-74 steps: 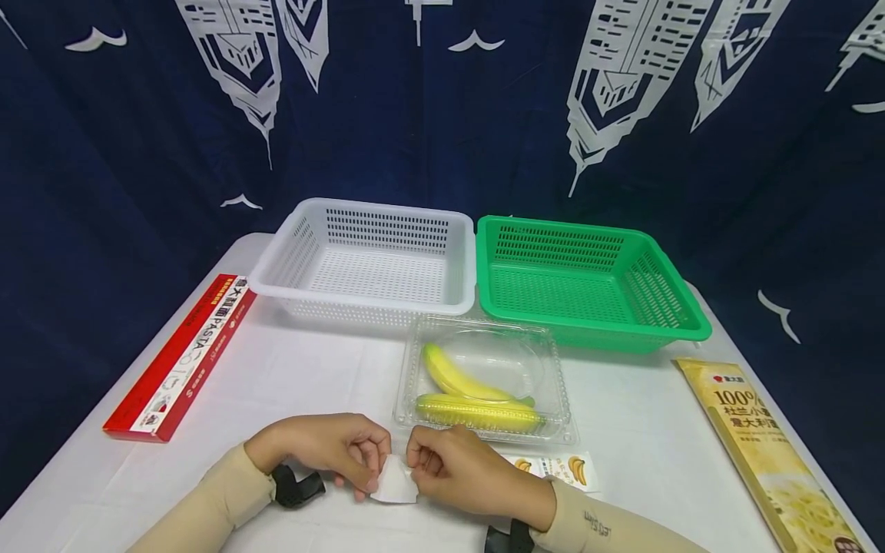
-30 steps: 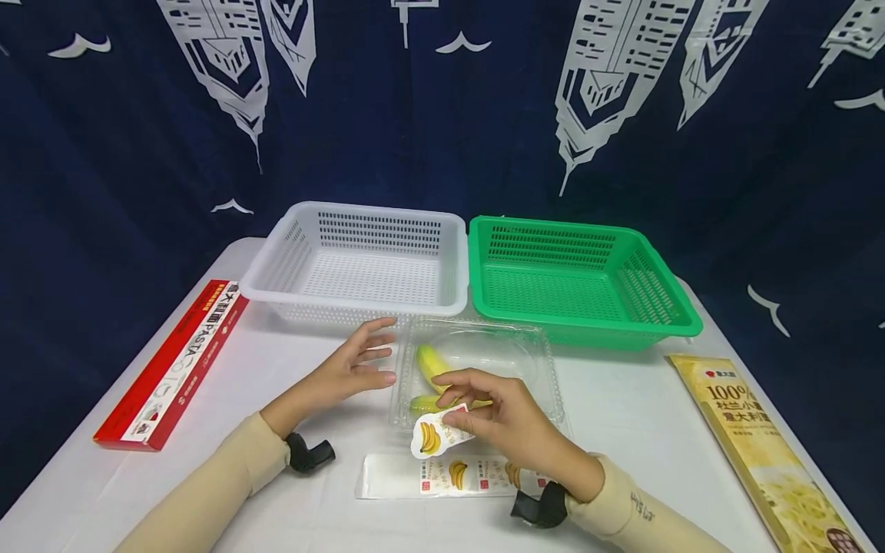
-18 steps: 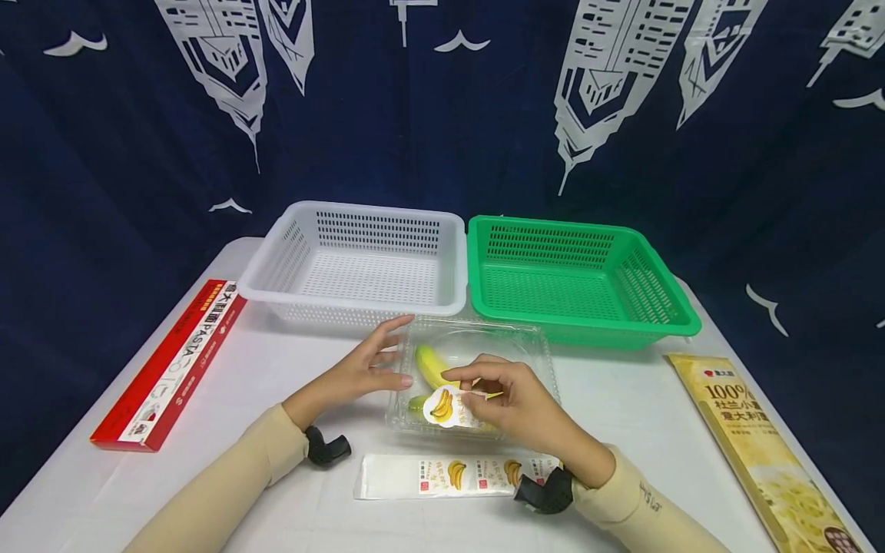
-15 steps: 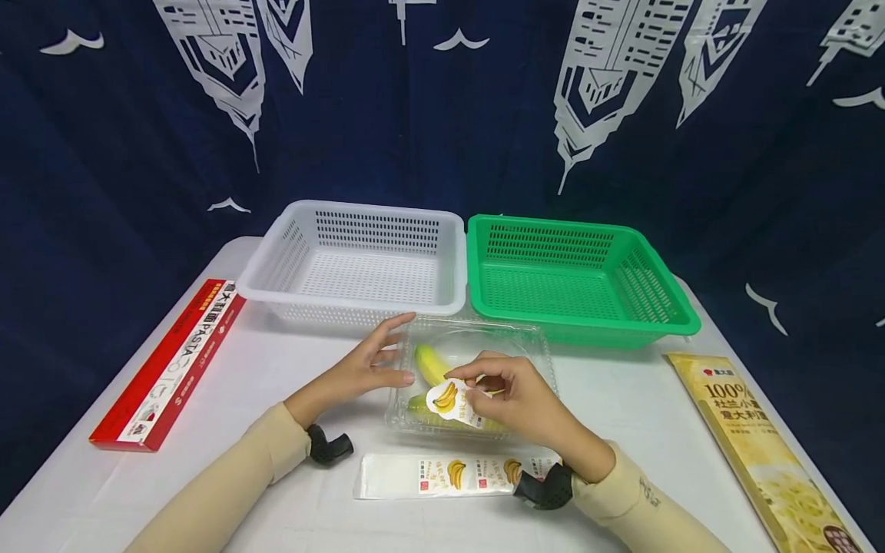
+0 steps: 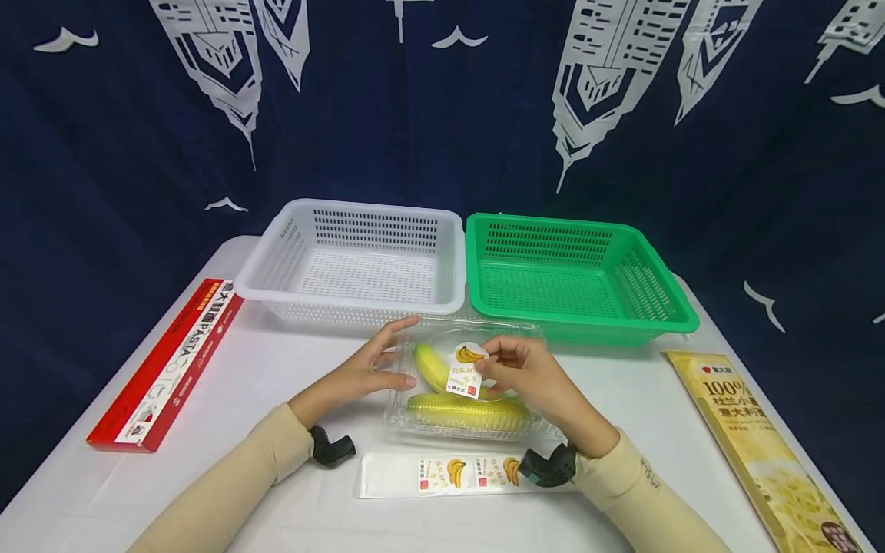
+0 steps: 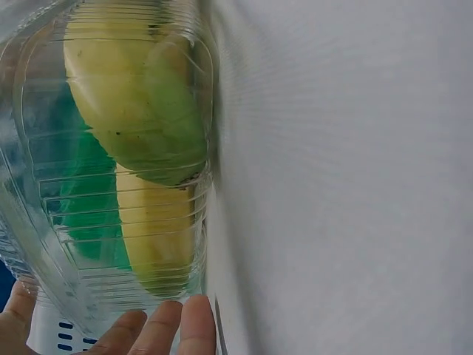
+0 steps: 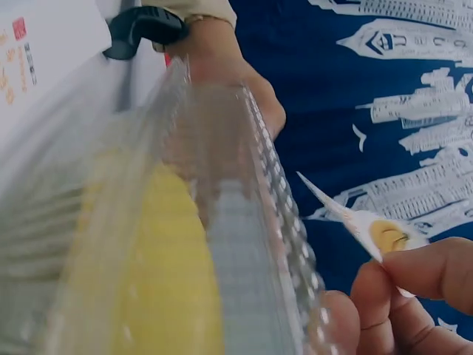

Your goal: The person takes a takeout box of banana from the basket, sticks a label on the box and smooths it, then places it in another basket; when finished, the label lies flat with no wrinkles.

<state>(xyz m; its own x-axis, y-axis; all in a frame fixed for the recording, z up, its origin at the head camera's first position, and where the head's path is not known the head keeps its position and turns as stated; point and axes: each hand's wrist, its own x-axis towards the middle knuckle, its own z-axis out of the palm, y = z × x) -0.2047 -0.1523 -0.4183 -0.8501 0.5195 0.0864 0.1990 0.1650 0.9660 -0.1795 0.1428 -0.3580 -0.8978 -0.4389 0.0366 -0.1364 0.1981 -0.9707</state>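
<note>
Pasta box (image 5: 166, 369), white basket (image 5: 376, 276), green basket (image 5: 553, 288) and yellow pasta packet (image 5: 760, 438) surrounded the clear clamshell (image 5: 456, 432) in the head view, a label strip (image 5: 465, 475) lying just before it, while the right hand (image 5: 525, 372) pinched a banana label (image 5: 465, 372) over its lid and the left hand (image 5: 362, 376), spread wide, sat at its left edge. In the left wrist view, ridged plastic screened the bananas (image 6: 137, 96), and the hand was partly cut off. In the right wrist view, the label tilted nearly edge-on, the clamshell blurred.

clear box (image 7: 247, 259) blurred in right wrist view, sleeves (image 5: 221, 484) cropped
</note>
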